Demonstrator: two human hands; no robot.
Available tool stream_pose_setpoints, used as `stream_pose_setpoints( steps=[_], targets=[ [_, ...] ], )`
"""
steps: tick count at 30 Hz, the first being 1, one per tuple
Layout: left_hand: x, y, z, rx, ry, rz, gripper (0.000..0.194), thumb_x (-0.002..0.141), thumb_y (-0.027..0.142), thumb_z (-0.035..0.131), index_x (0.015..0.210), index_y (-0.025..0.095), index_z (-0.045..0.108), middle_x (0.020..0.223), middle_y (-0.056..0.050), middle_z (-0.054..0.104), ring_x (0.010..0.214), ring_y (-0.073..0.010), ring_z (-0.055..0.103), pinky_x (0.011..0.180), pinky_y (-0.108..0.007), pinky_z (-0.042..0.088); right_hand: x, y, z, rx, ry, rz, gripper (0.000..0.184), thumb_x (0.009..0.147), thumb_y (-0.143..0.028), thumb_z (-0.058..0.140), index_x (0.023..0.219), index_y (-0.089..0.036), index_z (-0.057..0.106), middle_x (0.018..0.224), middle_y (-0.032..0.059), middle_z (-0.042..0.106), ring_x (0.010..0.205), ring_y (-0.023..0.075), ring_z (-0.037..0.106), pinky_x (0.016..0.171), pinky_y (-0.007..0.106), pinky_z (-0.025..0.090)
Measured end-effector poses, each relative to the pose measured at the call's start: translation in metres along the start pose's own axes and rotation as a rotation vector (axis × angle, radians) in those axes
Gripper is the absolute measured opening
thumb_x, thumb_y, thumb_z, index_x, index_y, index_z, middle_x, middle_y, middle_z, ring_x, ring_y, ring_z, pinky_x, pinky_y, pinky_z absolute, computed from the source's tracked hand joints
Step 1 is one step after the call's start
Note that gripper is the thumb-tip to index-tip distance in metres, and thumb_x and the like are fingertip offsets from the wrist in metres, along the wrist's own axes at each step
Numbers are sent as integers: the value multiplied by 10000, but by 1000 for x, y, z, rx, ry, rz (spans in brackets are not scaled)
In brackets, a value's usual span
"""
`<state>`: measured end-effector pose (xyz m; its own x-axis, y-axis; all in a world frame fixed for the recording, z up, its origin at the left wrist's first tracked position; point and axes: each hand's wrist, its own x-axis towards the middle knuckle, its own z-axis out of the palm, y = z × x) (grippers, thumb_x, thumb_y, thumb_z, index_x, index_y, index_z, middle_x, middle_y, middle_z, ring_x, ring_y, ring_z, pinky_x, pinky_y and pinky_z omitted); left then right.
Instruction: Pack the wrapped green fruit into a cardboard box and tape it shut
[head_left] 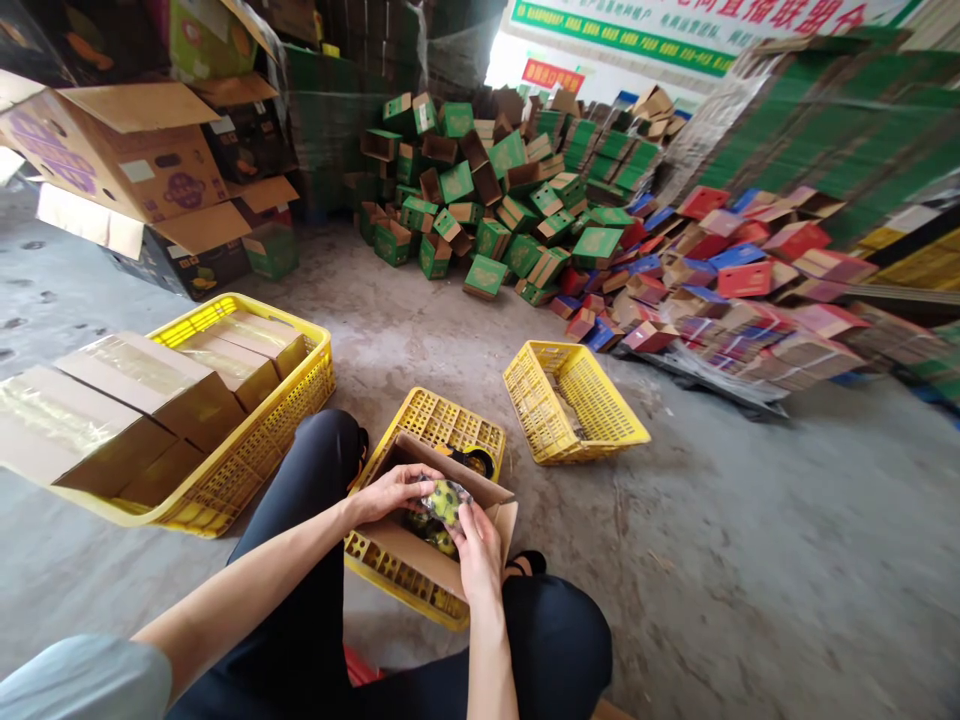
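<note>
Currently held just above the open mouth of the carton (416,560): packet (445,502), in crinkled clear film around yellow-green, dark-patched contents, exact kind too small to tell. Pinched at one end by left hand (394,493), fingertips closed on the film; gripped at the opposite end between thumb and fingers of right hand (478,550), farther fingers partly hidden. Inside the carton, below the packet: similar yellow-green pieces (442,541). Under the carton: yellow crate (444,412). Left of the carton: larger crate (247,490) of taped boxes (157,375). Beyond the carton, to its right: yellow basket (600,395).

Handling, by judgement: probably light, manageable with fingertips alone. Likely slippery outside, with slack film apt to slide; perhaps firm within but easily bruised. Best taken at both ends, finger pads spread over the filled part rather than loose film; no hard squeezing, no tugging at thin edges.
</note>
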<state>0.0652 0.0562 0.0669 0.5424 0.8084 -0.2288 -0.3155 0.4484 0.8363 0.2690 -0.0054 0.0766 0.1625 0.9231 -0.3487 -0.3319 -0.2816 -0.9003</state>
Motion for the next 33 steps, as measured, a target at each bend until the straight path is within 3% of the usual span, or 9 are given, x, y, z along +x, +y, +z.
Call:
stream_pose_setpoints(
  steps=[7, 13, 19, 25, 33],
  targets=[
    [-1, -1, 1, -47, -54, -3, 712, 787, 431, 929, 1415, 237, 655, 1382, -144, 673, 1198, -276, 683, 960, -365, 560, 5, 6, -7, -7, 98, 2, 556, 695, -605, 912, 1066, -197, 837, 1175, 124, 814, 1146, 333, 743, 986, 449, 612],
    [0, -8, -1, -80, 3, -84, 820, 753, 394, 961, 1483, 288, 603, 1474, -127, 622, 1311, -284, 630, 1101, -423, 498, 6, 10, -11, -60, 183, -113, 576, 663, -599, 929, 1064, -193, 852, 1116, 126, 828, 1113, 359, 755, 999, 465, 603],
    [-2, -4, 1, -46, 4, -164, 815, 764, 503, 934, 1470, 252, 614, 1342, -140, 708, 1097, -256, 736, 1041, -427, 539, 7, 9, -9, -103, 191, -148, 600, 692, -626, 904, 1079, -171, 849, 1134, 135, 823, 1155, 362, 738, 1069, 475, 566],
    [-3, 2, 6, -18, -35, -30, 628, 742, 500, 944, 1252, 191, 747, 1268, -132, 737, 1129, -269, 713, 1000, -371, 543, 4, 5, -5, -69, 156, -143, 584, 711, -621, 898, 1112, -201, 837, 1206, 118, 808, 1239, 358, 704, 1119, 496, 531],
    [-7, 8, 11, 29, -13, 63, 583, 786, 514, 912, 1233, 180, 743, 1248, -125, 731, 1150, -274, 687, 984, -350, 532, 4, 4, -7, -62, 60, -129, 584, 755, -563, 890, 1230, -239, 790, 1365, 109, 744, 1323, 339, 656, 1159, 486, 504]
  ],
)
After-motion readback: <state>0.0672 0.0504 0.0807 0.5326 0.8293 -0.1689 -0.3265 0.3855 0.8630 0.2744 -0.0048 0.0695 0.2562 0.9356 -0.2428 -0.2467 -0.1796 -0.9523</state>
